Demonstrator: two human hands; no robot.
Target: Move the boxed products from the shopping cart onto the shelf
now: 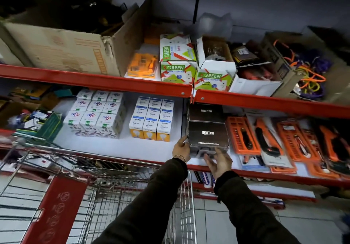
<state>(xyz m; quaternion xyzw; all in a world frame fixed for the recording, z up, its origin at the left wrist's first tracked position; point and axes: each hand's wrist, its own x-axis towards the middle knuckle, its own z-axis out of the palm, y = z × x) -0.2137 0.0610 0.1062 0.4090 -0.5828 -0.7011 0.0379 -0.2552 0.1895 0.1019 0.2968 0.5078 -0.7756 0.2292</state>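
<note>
Dark olive long sleeves (151, 196) cover both arms, with a gold beaded bracelet (180, 157) at the left hand (181, 147).

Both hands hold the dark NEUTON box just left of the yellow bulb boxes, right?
No: the head view shows the left hand and right hand holding the dark NEUTON box just right of the yellow bulb boxes.

Dark brown NEUTON box (208, 135): closed, upright, logo readable, near front edge of middle shelf (147, 149) (white board, red rails). Second NEUTON box (206, 112) touching behind it, logo upside down. Wire shopping cart (121, 169) just below shelf front, red panel at near end.
</note>
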